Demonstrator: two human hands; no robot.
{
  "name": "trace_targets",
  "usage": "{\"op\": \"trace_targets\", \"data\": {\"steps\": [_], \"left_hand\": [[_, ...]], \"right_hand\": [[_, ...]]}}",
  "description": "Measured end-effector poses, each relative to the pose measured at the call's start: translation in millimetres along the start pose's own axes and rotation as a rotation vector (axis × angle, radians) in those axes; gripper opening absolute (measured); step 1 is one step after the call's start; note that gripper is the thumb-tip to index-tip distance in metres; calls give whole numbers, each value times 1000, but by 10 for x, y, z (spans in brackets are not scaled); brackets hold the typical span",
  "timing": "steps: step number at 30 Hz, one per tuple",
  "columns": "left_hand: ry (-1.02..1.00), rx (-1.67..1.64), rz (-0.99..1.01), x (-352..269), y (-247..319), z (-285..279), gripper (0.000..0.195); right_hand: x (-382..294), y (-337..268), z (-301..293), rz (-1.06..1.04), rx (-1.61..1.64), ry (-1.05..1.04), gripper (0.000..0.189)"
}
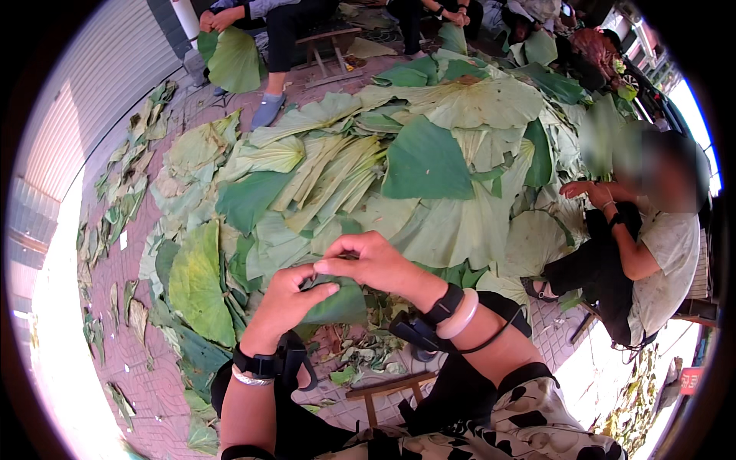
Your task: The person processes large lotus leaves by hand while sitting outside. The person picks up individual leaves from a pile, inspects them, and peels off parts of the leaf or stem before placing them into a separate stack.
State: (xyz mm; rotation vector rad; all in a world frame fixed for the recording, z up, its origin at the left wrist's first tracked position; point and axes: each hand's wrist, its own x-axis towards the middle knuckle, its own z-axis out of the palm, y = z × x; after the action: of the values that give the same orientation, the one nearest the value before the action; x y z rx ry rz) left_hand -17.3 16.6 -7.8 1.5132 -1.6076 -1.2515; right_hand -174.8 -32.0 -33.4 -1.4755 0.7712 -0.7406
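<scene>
My left hand (284,302) and my right hand (374,261) meet in front of me, fingertips touching. Below them hangs a folded green lotus leaf (339,305), its upper edge at my fingers. My fingers hide the pinched part. Just beyond spreads a broad heap of lotus leaves (368,215), many pale side up. On its middle lies a darker green folded leaf (428,164), and a stack of folded leaves (333,178) is to its left. A yellow-green leaf (198,282) rests left of my left hand.
A co-worker (644,247) sits at the right edge of the heap. Across it, another person's hands (221,20) hold a leaf (234,60) beside a wooden stool (330,52). Leaf scraps (368,353) litter the paving by my feet. A wooden stool edge (391,385) shows between my legs.
</scene>
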Motion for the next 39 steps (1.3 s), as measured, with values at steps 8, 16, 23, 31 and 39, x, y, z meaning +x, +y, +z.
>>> {"op": "trace_targets", "data": {"steps": [8,16,23,31,39], "left_hand": [[51,-121,-39,5,40,13,15],[136,-118,-52,-33,133,-13,10],[126,-109,-20,-32,91,-44,11],[107,-126,-23,-31,94,4,12],[148,-120,-56,-50,105,-58,14]], "right_hand": [[63,178,-26,-90,-146,116,20],[102,229,63,-129,-216,100,27],[100,129,39,-17,-161,-20,25],[84,208,54,-111,-137,21,27],[109,125,100,-111,-121,71,20]]}}
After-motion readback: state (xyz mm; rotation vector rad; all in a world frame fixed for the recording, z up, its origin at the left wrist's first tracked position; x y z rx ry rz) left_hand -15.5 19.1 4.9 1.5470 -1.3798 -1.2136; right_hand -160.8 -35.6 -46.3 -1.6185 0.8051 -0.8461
